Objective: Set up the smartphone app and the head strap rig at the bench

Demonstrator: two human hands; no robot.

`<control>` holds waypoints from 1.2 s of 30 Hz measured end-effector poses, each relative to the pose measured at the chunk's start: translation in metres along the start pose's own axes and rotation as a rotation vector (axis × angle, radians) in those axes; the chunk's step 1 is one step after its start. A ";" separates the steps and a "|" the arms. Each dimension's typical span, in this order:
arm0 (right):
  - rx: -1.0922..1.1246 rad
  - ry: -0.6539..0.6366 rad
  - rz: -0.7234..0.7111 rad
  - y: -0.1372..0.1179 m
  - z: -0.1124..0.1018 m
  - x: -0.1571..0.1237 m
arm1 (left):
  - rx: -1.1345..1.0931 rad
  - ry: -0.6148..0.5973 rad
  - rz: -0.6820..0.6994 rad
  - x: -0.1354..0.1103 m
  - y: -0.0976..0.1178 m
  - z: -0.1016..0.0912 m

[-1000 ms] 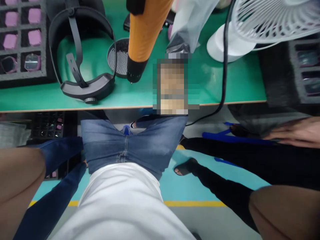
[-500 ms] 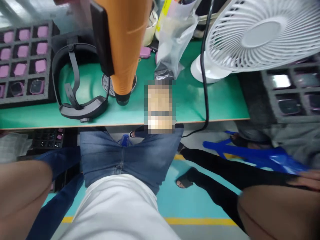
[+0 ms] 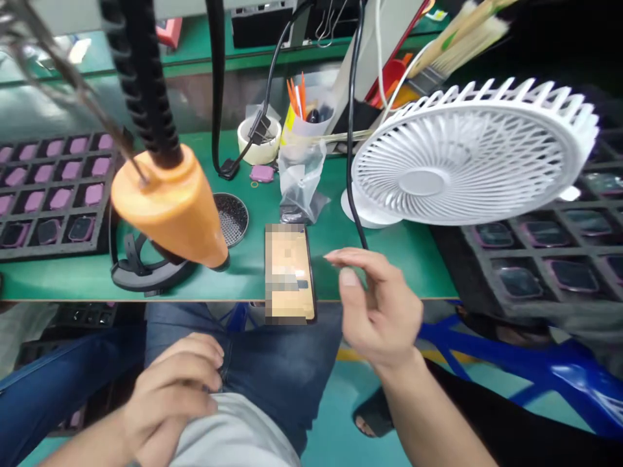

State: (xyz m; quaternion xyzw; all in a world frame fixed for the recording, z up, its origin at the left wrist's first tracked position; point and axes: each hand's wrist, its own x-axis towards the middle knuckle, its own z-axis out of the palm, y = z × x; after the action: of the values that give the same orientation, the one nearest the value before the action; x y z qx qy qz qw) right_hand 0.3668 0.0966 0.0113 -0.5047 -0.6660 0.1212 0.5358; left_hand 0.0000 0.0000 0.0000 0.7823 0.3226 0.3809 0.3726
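My right hand (image 3: 377, 305) hovers at the front edge of the green bench (image 3: 413, 259), fingers loosely curled and apart, holding nothing. Just left of it a phone (image 3: 289, 272) lies flat, overhanging the edge. My left hand (image 3: 178, 383) rests on my lap against the jeans, fingers curled under, gripping at the waistband or shirt hem; what it holds is unclear. An orange cone-shaped tool (image 3: 170, 204) hangs on a black coiled cord above the bench, in front of a black head strap (image 3: 141, 269).
A white fan (image 3: 467, 155) stands right of centre with a black cable (image 3: 353, 162) hanging beside it. Dark trays with pink parts (image 3: 53, 188) sit left, another tray (image 3: 545, 259) right. A mesh dish (image 3: 232, 217), plastic bag (image 3: 302, 181) and tape roll (image 3: 256, 146) are mid-bench.
The view has tilted up, showing more of the bench. Both my hands have come into view: the right raised near the phone, the left onto my lap.
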 end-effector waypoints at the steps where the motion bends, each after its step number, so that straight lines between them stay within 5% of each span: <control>1: -0.003 -0.039 0.016 0.004 0.003 -0.001 | 0.003 -0.040 -0.017 -0.001 -0.015 0.009; 6: -0.036 -0.176 0.001 0.018 0.004 0.006 | 0.297 0.154 -0.319 -0.059 -0.092 0.037; 10: -0.013 -0.391 -0.061 0.021 0.009 0.024 | 0.581 0.310 -0.652 -0.114 -0.139 0.019; 15: -0.066 -0.564 -0.117 0.022 0.020 0.039 | 0.660 0.376 -0.946 -0.137 -0.181 -0.001; 25: -0.117 -0.608 -0.156 0.023 0.025 0.043 | 0.611 0.338 -1.058 -0.134 -0.201 -0.007; 36: -0.031 -0.414 -0.038 0.025 0.000 0.027 | 0.600 0.333 -1.042 -0.138 -0.205 -0.009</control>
State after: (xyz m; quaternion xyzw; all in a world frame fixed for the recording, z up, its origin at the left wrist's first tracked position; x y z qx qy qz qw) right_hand 0.3827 0.1296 0.0092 -0.4645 -0.7732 0.2018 0.3816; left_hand -0.1216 -0.0003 -0.2150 0.5228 0.8086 0.1588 0.2180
